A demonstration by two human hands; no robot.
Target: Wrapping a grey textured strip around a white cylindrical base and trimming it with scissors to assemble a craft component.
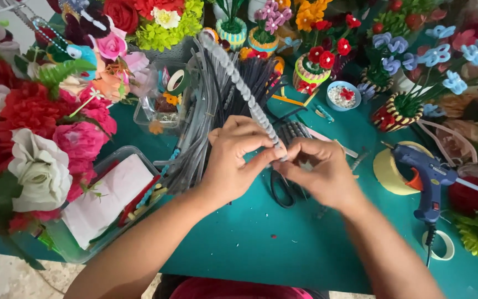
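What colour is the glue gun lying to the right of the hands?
The glue gun is blue with an orange trigger, shown in the head view.

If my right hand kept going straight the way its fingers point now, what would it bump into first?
The right hand points left toward the left hand, so it would probably meet those fingers at once, where both pinch the grey wrapped stem. They already seem to touch, though depth is hard to judge.
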